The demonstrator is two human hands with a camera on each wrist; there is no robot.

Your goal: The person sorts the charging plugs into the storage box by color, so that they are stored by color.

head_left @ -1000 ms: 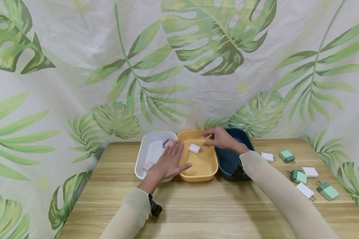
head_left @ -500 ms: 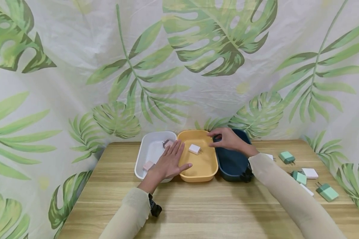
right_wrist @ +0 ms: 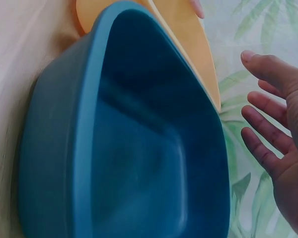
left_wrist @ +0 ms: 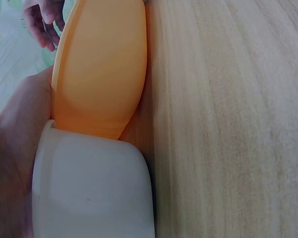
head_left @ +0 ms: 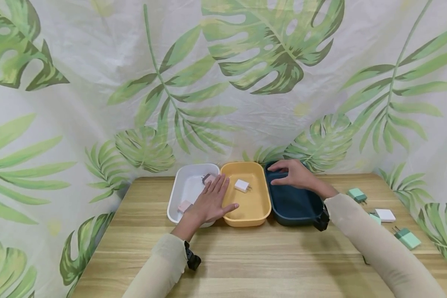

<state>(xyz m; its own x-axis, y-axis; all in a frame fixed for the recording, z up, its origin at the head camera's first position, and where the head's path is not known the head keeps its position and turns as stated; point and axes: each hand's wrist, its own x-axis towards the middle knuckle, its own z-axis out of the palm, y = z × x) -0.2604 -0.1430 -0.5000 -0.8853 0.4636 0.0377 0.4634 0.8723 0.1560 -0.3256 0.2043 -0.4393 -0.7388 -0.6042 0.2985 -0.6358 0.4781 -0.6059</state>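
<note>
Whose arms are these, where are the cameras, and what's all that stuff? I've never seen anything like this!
No robot here: a person is doing this bare-handed. The wide view comes from a camera on the head; the two sideways close-ups come from cameras on the wrists. On the brown wood-grain table stand three rounded, plastic-looking trays: a white tray, a yellow tray and a dark blue tray. Two small pink block-shaped chargers lie in the white tray, a small white block-shaped charger in the yellow tray. Green block-shaped chargers and another white charger lie to the right. The left hand spreads where the white and yellow trays meet; the right hand hangs over the dark blue tray. Neither seems to hold anything.
</note>
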